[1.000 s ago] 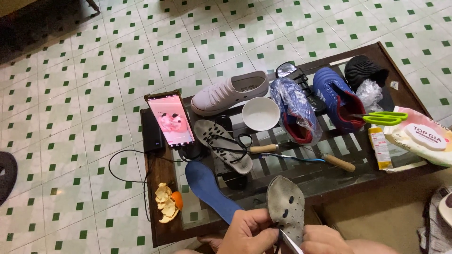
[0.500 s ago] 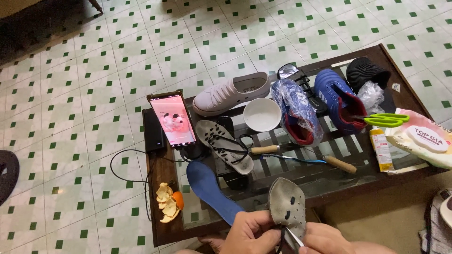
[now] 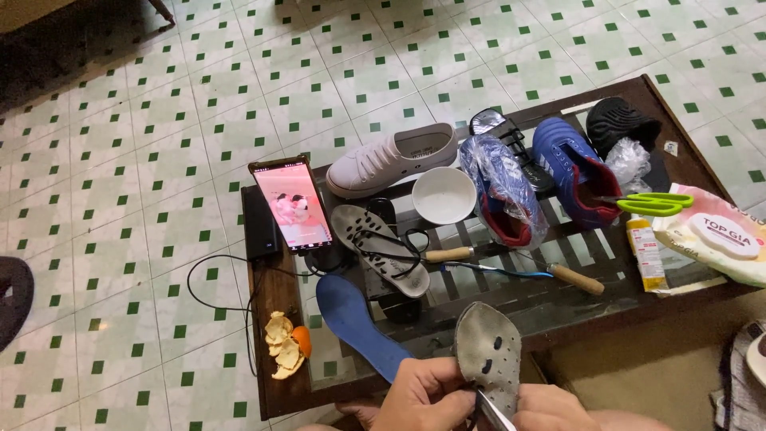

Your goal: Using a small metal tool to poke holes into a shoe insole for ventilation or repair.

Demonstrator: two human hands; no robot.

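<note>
My left hand (image 3: 423, 395) and my right hand (image 3: 550, 409) meet at the bottom edge, both gripping a worn grey insole (image 3: 488, 355) with punched holes, held upright over the near edge of the glass coffee table (image 3: 275, 307). A thin metal tool (image 3: 493, 411) shows between my hands at the insole's lower end; which hand holds it is unclear. A blue insole (image 3: 351, 315) lies on the table just left of my left hand.
The table also carries a lit phone (image 3: 293, 206), a white shoe (image 3: 391, 160), a white bowl (image 3: 444, 195), a grey perforated insole (image 3: 375, 243), blue shoes (image 3: 570, 168), green scissors (image 3: 654, 203), wooden-handled tools (image 3: 576, 279), orange peel (image 3: 286, 351) and a wipes pack (image 3: 714, 235).
The grey insole has been turned a little in my hands and now stands more upright. The camera view drifted slightly. Things on the table have not moved.
</note>
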